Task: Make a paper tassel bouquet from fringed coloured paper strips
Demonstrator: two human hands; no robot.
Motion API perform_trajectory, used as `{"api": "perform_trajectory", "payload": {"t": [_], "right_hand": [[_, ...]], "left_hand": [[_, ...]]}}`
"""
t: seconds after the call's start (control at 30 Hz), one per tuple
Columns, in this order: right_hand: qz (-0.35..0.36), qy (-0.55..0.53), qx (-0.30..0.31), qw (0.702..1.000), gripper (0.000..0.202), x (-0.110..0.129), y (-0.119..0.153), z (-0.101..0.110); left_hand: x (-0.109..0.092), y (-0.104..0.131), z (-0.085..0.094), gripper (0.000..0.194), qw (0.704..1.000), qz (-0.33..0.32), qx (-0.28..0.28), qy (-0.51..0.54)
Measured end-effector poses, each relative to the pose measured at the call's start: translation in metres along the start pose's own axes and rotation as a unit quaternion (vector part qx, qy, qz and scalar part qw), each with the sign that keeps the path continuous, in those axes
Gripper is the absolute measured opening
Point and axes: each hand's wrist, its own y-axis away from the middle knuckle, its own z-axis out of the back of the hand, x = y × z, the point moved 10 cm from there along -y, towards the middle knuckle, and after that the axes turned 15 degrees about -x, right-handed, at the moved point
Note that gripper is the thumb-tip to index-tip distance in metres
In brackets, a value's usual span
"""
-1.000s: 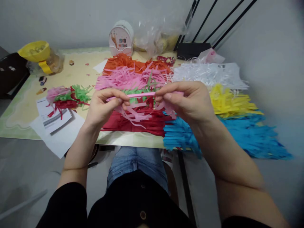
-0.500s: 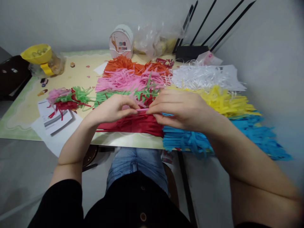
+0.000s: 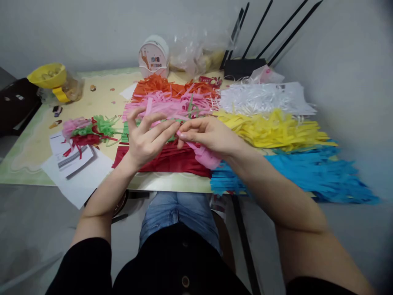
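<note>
**Right hand pinches a crumpled pink piece above the near side of a patterned table**

With the pink piece as the centre of the dial, a yellow bowl lies at 10 o'clock, well apart. At 9 o'clock are loose papers and, overlapping them, a small bunch of tassels in pink, green and red. The left hand is also at 9 o'clock, much nearer, its fingers fanned and the lowest ones reaching the right hand's fingertips; its thumb is hidden, so I cannot tell whether it grips the strip. A round white box stands at 11 o'clock by the wall, with orange fringe and pink fringe nearer along the same line. Red fringe lies at 9 o'clock, close by. A clear plastic bag sits at 12 o'clock.

The pink piece hangs below the right hand, whose thumb and fingers close on its thin, strip-like end. Past it, a black box with rods stands at 1 o'clock, white fringe lies between 1 and 2, yellow fringe between 2 and 3, and blue fringe at 3.
</note>
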Motion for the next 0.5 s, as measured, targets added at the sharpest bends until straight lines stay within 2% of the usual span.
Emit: {"api": "perform_trajectory", "payload": {"t": [0.17,0.23,0.3,0.37,0.43,0.5], "right_hand": [[0.009,-0.102,-0.072,0.992,0.046,0.003,0.004,-0.005],[0.029,-0.125,-0.091,0.988,0.048,0.006,0.002,-0.006],[0.056,-0.142,-0.108,0.982,0.051,0.007,-0.002,-0.006],[0.088,-0.140,-0.126,0.978,0.054,0.007,-0.004,-0.005],[0.120,-0.109,-0.151,0.975,0.053,0.006,-0.004,-0.005],[0.159,-0.050,-0.179,0.970,0.045,0.007,0.000,-0.004]], "left_hand": [[0.003,0.003,0.011,0.012,0.990,0.097,-0.099,-0.002],[0.006,0.006,0.013,0.012,0.979,0.161,-0.125,0.011],[0.014,0.012,0.009,0.014,0.956,0.252,-0.135,0.063],[0.020,0.021,0.000,0.017,0.921,0.340,-0.134,0.135],[0.023,0.030,-0.009,0.022,0.884,0.404,-0.143,0.187],[0.024,0.037,-0.014,0.028,0.858,0.447,-0.163,0.195]]}}
